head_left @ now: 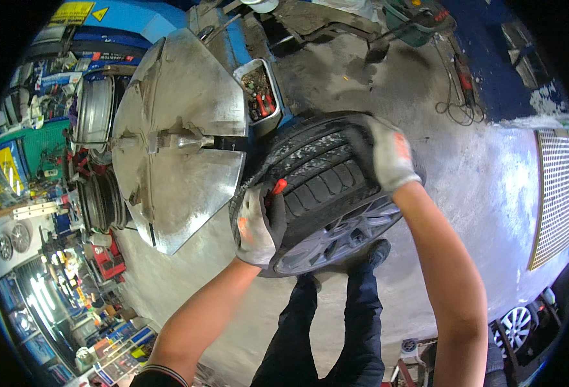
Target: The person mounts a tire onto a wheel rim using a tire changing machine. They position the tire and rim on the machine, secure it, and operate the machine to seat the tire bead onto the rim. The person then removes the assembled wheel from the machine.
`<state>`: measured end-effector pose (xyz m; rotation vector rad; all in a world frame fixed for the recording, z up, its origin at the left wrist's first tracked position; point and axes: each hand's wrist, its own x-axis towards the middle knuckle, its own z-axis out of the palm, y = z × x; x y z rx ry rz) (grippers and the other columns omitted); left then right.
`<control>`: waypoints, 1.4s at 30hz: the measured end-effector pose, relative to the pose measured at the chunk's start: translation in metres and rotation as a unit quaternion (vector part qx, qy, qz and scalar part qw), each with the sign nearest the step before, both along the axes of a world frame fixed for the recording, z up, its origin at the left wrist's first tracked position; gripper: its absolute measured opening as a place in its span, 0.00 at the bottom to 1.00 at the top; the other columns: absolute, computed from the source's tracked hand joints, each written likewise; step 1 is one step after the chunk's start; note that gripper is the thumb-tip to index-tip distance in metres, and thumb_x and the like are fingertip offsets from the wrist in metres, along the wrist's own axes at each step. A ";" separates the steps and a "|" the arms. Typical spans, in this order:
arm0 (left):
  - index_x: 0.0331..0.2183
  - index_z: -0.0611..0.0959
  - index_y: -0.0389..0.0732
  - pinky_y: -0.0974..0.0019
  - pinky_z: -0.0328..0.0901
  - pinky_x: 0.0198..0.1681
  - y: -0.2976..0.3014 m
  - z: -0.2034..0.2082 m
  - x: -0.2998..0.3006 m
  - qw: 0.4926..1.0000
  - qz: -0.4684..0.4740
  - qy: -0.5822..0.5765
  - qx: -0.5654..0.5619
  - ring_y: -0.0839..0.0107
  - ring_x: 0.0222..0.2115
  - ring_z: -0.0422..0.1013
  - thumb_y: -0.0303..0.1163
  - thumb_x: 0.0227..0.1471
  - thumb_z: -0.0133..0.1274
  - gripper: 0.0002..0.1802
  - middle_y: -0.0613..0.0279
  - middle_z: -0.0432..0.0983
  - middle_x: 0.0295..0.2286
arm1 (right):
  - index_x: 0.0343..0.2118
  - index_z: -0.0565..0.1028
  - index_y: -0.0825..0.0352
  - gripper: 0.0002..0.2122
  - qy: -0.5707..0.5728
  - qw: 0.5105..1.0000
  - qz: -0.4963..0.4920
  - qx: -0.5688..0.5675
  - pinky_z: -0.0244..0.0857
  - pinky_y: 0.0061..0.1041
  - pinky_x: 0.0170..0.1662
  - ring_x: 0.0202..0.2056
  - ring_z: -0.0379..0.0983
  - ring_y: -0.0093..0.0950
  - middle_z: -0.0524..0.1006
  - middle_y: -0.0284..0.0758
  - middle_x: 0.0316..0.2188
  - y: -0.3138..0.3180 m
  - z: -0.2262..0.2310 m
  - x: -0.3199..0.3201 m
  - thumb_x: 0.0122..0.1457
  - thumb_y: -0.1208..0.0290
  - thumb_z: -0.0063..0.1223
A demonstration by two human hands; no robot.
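Note:
A car wheel stands tilted on the floor in front of my legs, its black tyre point(326, 184) facing up and its grey alloy rim point(339, 238) toward me. My left hand point(256, 226), in a light glove with dark palm, rests at the tyre's left side. It is closed around a tool with a red handle point(278, 187); the tool's other end is hidden. Over the tyre's right shoulder lies my right hand point(391, 155), gloved alike. Motion smears it, and its fingers blend into the black rubber. Pale specks dot the tread.
A tyre changer's round metal turntable point(181, 138) stands close on the left. Beside it, a tray point(258, 93) holds red-handled tools and small bits. Farther off are a green tub point(413, 26), a red corded tool point(463, 80) and a grating point(553, 193) at right.

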<state>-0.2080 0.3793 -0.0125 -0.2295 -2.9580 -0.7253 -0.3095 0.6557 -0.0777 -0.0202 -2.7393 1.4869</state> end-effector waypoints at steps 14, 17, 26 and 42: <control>0.47 0.79 0.31 0.48 0.72 0.43 0.003 -0.003 -0.015 0.998 -0.010 0.028 0.050 0.43 0.39 0.76 0.30 0.57 0.58 0.18 0.42 0.79 0.42 | 0.40 0.86 0.61 0.10 0.004 0.836 0.371 0.405 0.77 0.34 0.42 0.39 0.82 0.34 0.86 0.35 0.39 -0.218 -0.055 -0.177 0.65 0.68 0.53; 0.46 0.79 0.33 0.51 0.73 0.40 0.003 -0.001 -0.018 0.999 -0.004 0.020 0.034 0.46 0.37 0.78 0.31 0.57 0.59 0.17 0.45 0.80 0.41 | 0.39 0.86 0.61 0.10 -0.011 0.824 0.388 0.413 0.77 0.34 0.42 0.39 0.83 0.34 0.86 0.35 0.38 -0.222 -0.057 -0.179 0.65 0.68 0.53; 0.48 0.79 0.31 0.46 0.70 0.44 0.002 0.000 -0.016 1.000 -0.012 0.018 0.022 0.41 0.39 0.75 0.32 0.58 0.57 0.19 0.41 0.79 0.42 | 0.36 0.86 0.60 0.09 -0.015 0.829 0.381 0.409 0.77 0.34 0.40 0.38 0.83 0.34 0.86 0.36 0.37 -0.228 -0.039 -0.176 0.64 0.68 0.53; 0.49 0.80 0.32 0.49 0.67 0.52 0.010 -0.001 -0.018 1.000 -0.013 0.008 0.022 0.39 0.47 0.74 0.39 0.66 0.50 0.20 0.40 0.78 0.45 | 0.55 0.77 0.70 0.14 0.027 0.995 -0.098 -0.025 0.72 0.23 0.45 0.39 0.76 0.21 0.82 0.33 0.43 0.077 0.039 0.003 0.70 0.71 0.54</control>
